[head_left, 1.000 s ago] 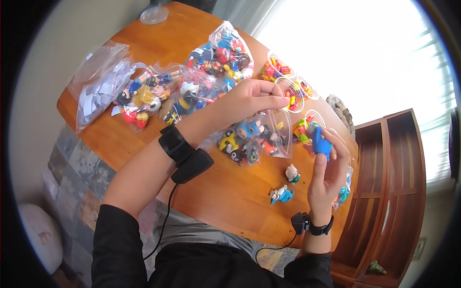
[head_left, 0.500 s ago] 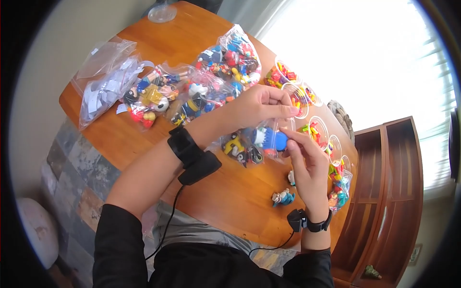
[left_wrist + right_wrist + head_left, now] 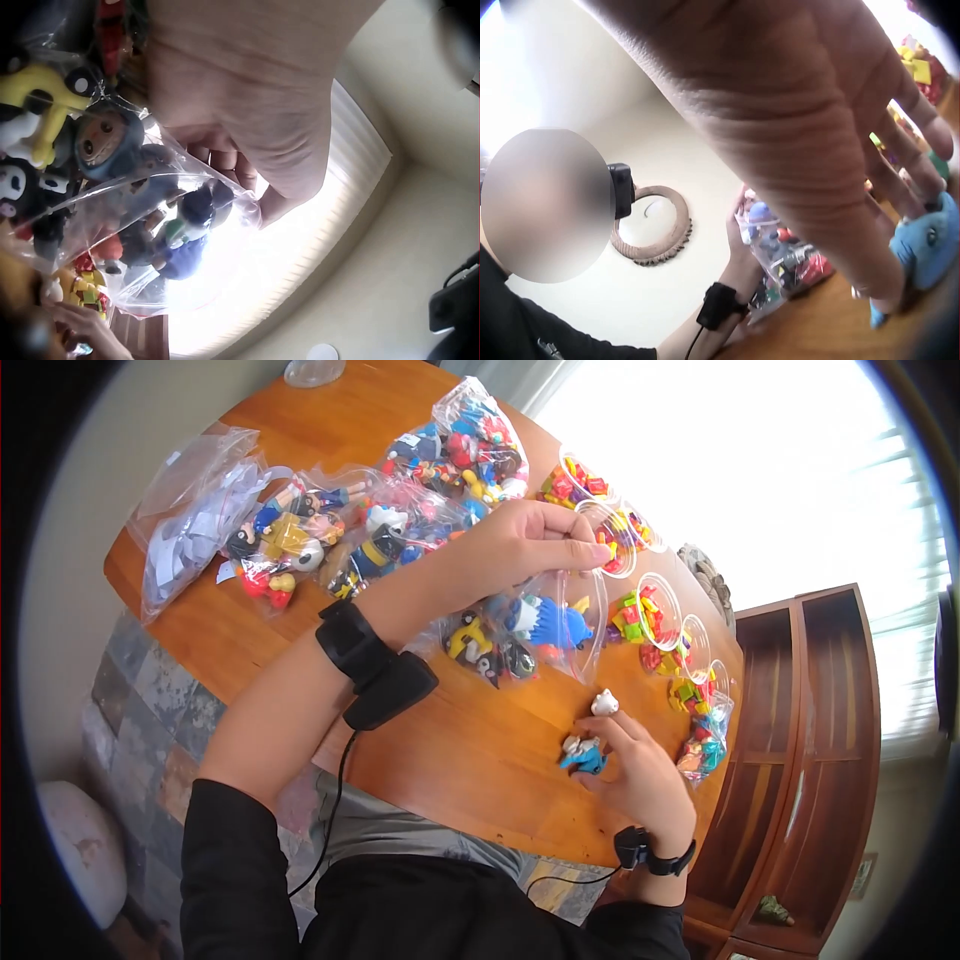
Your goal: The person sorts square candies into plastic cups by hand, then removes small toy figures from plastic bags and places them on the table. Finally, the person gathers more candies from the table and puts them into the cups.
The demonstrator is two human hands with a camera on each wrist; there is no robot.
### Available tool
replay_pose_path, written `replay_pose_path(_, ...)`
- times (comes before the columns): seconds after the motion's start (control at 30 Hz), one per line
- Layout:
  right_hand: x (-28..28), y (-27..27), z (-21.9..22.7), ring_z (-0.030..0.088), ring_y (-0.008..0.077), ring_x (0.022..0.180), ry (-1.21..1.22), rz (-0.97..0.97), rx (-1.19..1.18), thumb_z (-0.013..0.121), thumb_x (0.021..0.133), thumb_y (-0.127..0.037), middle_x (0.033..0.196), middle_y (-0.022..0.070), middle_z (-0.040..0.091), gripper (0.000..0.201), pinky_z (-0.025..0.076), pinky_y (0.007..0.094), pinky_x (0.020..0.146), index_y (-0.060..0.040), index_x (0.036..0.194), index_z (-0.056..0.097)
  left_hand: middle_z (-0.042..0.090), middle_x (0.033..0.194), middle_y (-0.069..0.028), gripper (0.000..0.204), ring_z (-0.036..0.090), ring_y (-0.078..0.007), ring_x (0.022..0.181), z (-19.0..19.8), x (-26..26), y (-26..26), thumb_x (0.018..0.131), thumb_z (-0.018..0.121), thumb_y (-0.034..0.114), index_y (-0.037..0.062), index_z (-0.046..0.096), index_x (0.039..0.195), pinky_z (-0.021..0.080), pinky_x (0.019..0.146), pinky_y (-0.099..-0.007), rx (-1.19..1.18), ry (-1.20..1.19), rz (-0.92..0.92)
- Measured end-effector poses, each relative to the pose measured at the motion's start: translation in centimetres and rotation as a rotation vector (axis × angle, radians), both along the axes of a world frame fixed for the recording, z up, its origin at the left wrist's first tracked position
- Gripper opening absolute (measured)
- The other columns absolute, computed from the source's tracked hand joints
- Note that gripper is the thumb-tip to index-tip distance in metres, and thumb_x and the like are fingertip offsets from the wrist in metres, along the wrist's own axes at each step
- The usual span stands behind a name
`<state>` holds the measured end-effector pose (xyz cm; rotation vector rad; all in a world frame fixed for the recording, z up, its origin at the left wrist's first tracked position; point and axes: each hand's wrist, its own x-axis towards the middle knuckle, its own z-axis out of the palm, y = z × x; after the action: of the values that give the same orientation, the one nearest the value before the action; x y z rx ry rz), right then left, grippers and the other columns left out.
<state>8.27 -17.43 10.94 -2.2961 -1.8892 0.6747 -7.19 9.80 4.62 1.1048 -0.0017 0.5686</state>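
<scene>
My left hand [image 3: 545, 540] pinches the upper edge of a clear plastic bag [image 3: 225, 187] of toy figurines, thumb against curled fingers. Inside, near its mouth, lies a blue figurine [image 3: 560, 622] with a white part; a yellow-and-black one [image 3: 467, 640] is deeper in. Low over the table, my right hand [image 3: 650, 775] has its thumb and fingers curled round a small blue shark-like figurine [image 3: 934, 244]. In the head view this figurine shows between fingertips and thumb. Just beyond those fingers stands a small white figurine [image 3: 604, 702], its lower part hidden.
More bags of figurines [image 3: 285, 540] lie on the wooden table [image 3: 480, 760], beside a bag of white paper strips [image 3: 195, 545]. Open clear cups of colourful pieces [image 3: 655, 610] line the far right edge, with another small bag [image 3: 705, 745]. A wooden shelf [image 3: 800, 760] stands beyond.
My right hand brought the blue figurine from the right into the bag and let it go. Then it moved down and nearer to the shark-like figurine. My left hand kept pinching the bag.
</scene>
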Motion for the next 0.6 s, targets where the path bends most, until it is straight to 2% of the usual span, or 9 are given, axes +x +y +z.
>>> replay_pose_path(0.07,0.0,-0.7,-0.7,0.07,0.0387,0.115,-0.055,0.057,0.011,0.087,0.088,-0.014,0.125,0.0168,0.071,0.051,0.058,0.0455,0.099,-0.0058,0.134,0.066,0.064,0.09,0.0079,0.016,0.059,-0.0004,0.081,-0.2,0.0,0.1,0.108,0.074,0.022,0.0091,0.07,0.099,0.047,0.073,-0.0201,0.031,0.01,0.004)
replay_pose_path(0.13,-0.3,-0.8,-0.6,0.07,0.0395,0.115,0.001,0.002,0.061,0.086,0.089,-0.013,0.124,0.017,0.07,0.049,0.058,0.0445,0.099,-0.0055,0.133,0.066,0.059,0.086,0.0094,0.019,0.055,-0.0001,0.079,0.1,-0.1,0.0,0.108,0.073,0.023,0.01,0.067,0.096,0.044,0.07,-0.0204,0.042,0.02,0.02)
replay_pose_path(0.2,-0.2,-0.5,-0.4,0.069,0.0404,0.114,0.055,-0.038,0.112,0.085,0.089,-0.011,0.122,0.0173,0.07,0.048,0.058,0.0435,0.1,-0.0051,0.133,0.067,0.059,0.086,0.0092,0.019,0.055,-0.0002,0.079,0.3,-0.1,-0.1,0.108,0.073,0.023,0.01,0.067,0.096,0.045,0.07,-0.0204,0.053,0.021,0.027)
replay_pose_path(0.27,0.1,-0.2,-0.2,0.074,0.0333,0.107,0.001,0.031,0.385,0.087,0.09,-0.007,0.123,0.0154,0.071,0.051,0.061,0.039,0.094,-0.0042,0.136,0.064,0.06,0.087,0.0091,0.019,0.055,-0.0004,0.078,0.4,-0.3,-0.2,0.109,0.073,0.023,0.01,0.067,0.096,0.045,0.069,-0.0204,0.063,0.022,0.037)
replay_pose_path(0.3,-0.3,0.1,0.2,0.074,0.0333,0.107,0.002,0.03,0.391,0.087,0.09,-0.007,0.123,0.0154,0.071,0.051,0.061,0.039,0.094,-0.0042,0.136,0.064,0.06,0.087,0.0089,0.019,0.056,-0.0005,0.079,0.5,-0.3,-0.2,0.109,0.073,0.024,0.0099,0.067,0.096,0.045,0.07,-0.0202,0.07,0.025,0.04)
replay_pose_path(0.37,-1.4,0.9,1.6,0.075,0.0196,0.1,0.196,-0.192,0.609,0.09,0.09,-0.004,0.126,0.0132,0.072,0.056,0.062,0.0333,0.087,-0.0025,0.138,0.062,0.061,0.087,0.0087,0.02,0.056,-0.0007,0.079,0.6,-0.4,-0.2,0.109,0.073,0.024,0.0098,0.067,0.096,0.045,0.071,-0.02,0.083,0.027,0.034)
replay_pose_path(0.4,-0.8,1.3,1.3,0.073,0.0113,0.099,0.201,-0.124,0.673,0.09,0.091,-0.003,0.13,0.0117,0.073,0.057,0.062,0.0293,0.084,-0.0014,0.139,0.06,0.062,0.088,0.0084,0.019,0.057,-0.0006,0.08,0.5,-0.5,-0.1,0.109,0.073,0.024,0.0096,0.067,0.097,0.046,0.072,-0.0201,0.083,0.041,0.036)
replay_pose_path(0.57,-1.6,5.9,0.9,0.073,0.0169,0.107,0.216,0.028,0.933,0.085,0.094,0.001,0.133,0.0127,0.071,0.048,0.063,0.0291,0.087,-0.0009,0.136,0.062,0.063,0.089,0.008,0.018,0.059,-0.0002,0.083,0.3,-0.2,-0.1,0.108,0.074,0.022,0.0093,0.068,0.097,0.048,0.074,-0.0205,0.059,0.028,0.046)
replay_pose_path(0.6,-1.7,6.8,0.9,0.073,0.0176,0.112,0.08,0.096,0.908,0.085,0.094,0.002,0.135,0.0132,0.071,0.046,0.063,0.0298,0.088,-0.001,0.135,0.063,0.064,0.09,0.008,0.018,0.06,-0.0002,0.084,0.3,-0.3,-0.2,0.108,0.074,0.022,0.0093,0.068,0.097,0.048,0.075,-0.0207,0.042,0.002,0.021)
